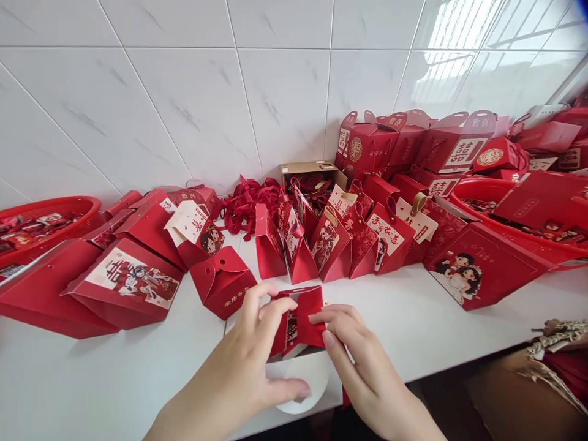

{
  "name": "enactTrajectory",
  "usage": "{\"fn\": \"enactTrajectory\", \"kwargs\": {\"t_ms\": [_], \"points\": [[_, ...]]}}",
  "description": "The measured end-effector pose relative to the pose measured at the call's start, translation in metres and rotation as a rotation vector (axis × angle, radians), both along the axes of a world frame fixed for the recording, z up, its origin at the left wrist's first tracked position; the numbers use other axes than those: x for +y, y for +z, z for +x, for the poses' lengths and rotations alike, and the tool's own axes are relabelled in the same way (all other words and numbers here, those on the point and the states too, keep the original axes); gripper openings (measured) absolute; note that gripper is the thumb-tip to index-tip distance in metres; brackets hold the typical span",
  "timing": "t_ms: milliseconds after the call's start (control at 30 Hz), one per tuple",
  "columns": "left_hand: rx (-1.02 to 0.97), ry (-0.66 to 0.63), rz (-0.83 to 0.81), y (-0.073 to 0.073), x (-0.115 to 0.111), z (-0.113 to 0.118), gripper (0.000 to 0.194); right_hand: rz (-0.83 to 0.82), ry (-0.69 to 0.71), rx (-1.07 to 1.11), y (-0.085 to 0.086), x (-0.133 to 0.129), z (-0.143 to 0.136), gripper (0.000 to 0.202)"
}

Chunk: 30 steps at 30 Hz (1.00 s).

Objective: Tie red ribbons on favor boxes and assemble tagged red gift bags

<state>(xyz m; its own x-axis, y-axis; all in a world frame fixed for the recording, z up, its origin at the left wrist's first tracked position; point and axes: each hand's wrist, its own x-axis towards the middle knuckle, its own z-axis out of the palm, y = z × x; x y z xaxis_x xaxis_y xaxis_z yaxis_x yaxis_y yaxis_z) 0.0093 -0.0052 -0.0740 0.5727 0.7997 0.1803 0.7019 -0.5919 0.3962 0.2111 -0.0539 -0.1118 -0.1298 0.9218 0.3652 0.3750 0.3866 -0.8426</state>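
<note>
In front of me an opened red gift box [311, 315] stands at the table's near edge, its white-lined flap [312, 380] folded down towards me. Red and printed packets show inside it. My left hand [250, 349] arches over the box's left side, fingers curved and thumb spread apart over the white flap. Fingers and thumb of my right hand [356, 343] close on the box's right rim and red side. Just behind the left hand sits a closed red box [223, 282] with gold lettering. A row of small red gift bags [301, 248] stands beyond the opened box.
Large red boxes [133, 282] stand at left beside a red basin [50, 233] of packets. Red ribbons [252, 205] and a cardboard box [307, 168] lie by the tiled wall. Handled boxes [459, 147], a couple-print box [487, 263] and another basin [519, 226] fill the right.
</note>
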Motion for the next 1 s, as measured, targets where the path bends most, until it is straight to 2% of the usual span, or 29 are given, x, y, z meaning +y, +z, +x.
{"fn": "enactTrajectory", "kwargs": {"t_ms": [133,233,267,367,433,567,667,800,900,1000], "points": [[-0.115,-0.073,0.108,-0.016,-0.006,0.002,0.068,0.013,-0.012,-0.068,0.009,0.018,-0.001,0.024],[-0.101,-0.117,0.135,-0.022,-0.004,0.001,0.057,0.018,-0.002,-0.068,0.01,0.03,-0.002,0.024],[-0.095,-0.122,0.125,-0.024,-0.004,-0.001,0.057,0.012,0.011,-0.056,0.01,0.033,-0.002,0.025],[-0.122,-0.149,0.081,-0.034,-0.002,-0.01,0.075,-0.007,0.047,0.016,0.012,0.039,0.0,0.025],[-0.148,-0.131,0.094,-0.044,-0.003,-0.014,0.076,-0.008,0.034,0.105,0.012,0.04,0.005,0.027],[-0.129,0.036,0.257,-0.058,-0.013,0.001,0.036,0.021,-0.201,0.38,0.005,0.032,0.019,0.032],[-0.112,0.119,0.346,-0.06,-0.03,0.03,0.036,-0.013,-0.318,0.537,-0.003,0.012,0.027,0.036],[-0.179,0.193,0.355,-0.053,-0.048,0.065,0.031,-0.154,-0.208,0.58,-0.009,-0.018,0.022,0.038],[-0.268,0.215,0.406,-0.048,-0.051,0.072,0.024,-0.211,-0.141,0.59,-0.009,-0.03,0.012,0.037],[-0.353,0.193,0.431,-0.043,-0.046,0.066,0.023,-0.222,-0.145,0.569,-0.008,-0.031,0.004,0.037]]}}
